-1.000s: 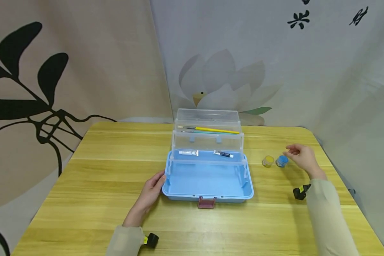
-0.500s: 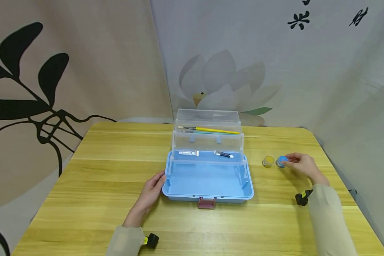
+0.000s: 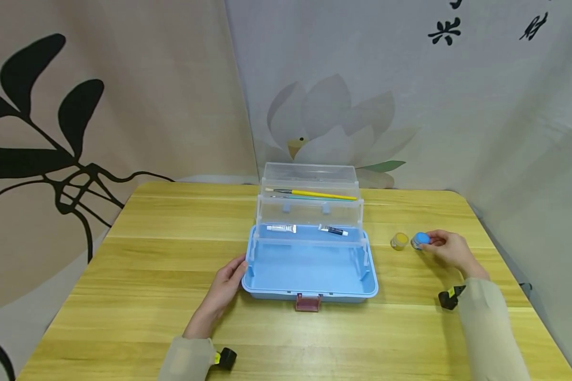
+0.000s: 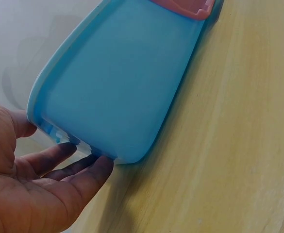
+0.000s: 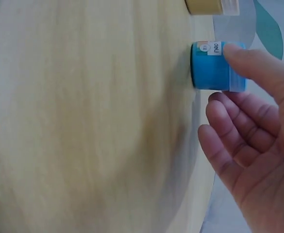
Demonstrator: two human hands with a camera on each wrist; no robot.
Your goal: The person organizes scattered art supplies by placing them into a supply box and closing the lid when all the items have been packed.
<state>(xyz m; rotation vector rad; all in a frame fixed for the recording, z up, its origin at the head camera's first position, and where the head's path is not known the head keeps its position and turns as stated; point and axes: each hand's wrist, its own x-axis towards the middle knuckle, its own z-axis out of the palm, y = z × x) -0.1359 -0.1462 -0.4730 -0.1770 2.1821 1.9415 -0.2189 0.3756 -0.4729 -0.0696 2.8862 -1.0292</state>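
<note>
My right hand (image 3: 453, 248) pinches a small blue paint jar (image 3: 419, 241) at the table's right side. In the right wrist view, the thumb lies on the front of the blue jar (image 5: 212, 65), the index finger mostly hidden behind it, and the other fingers are bent below. A light-blue art box (image 3: 310, 270) stands open in the middle, its clear trays raised. At its left end my left hand (image 3: 226, 286) holds the side, thumb at the rim. The left wrist view has its fingertips (image 4: 103, 165) against the end wall of the box.
A yellow paint jar (image 3: 399, 241) stands just left of the blue one. Two paint tubes, one white (image 3: 281, 228) and one black-labelled (image 3: 333, 229), lie in the lower tray; a yellow brush (image 3: 321, 194) and a teal brush (image 3: 310, 198) lie higher. A reddish latch (image 3: 307, 302) fronts the box.
My right hand has come down from just right of the blue jar and taken hold of it. The left hand and the box have stayed in place.
</note>
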